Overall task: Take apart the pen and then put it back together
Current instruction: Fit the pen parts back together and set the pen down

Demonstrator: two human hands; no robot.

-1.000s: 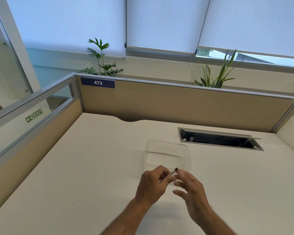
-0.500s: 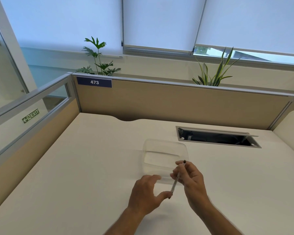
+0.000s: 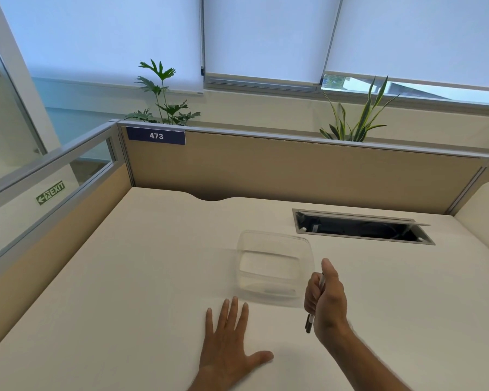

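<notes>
Right hand (image 3: 326, 301) is fisted around the pen (image 3: 314, 303), tip down just beside the clear plastic container (image 3: 274, 244), while the left hand (image 3: 229, 345) lies flat and empty on the desk (image 3: 124, 277), probably bracing.

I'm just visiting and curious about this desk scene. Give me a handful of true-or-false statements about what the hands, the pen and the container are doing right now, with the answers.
1. The right hand is closed around the pen. True.
2. The left hand is gripping the pen too. False: it lies open, fingers spread, flat on the desk.
3. The pen lies inside the clear container. False: it is held in the right hand, beside the container.
4. The clear container stands on the desk beyond the left hand. True.
5. The desk label reads 374. False: it reads 473.
</notes>
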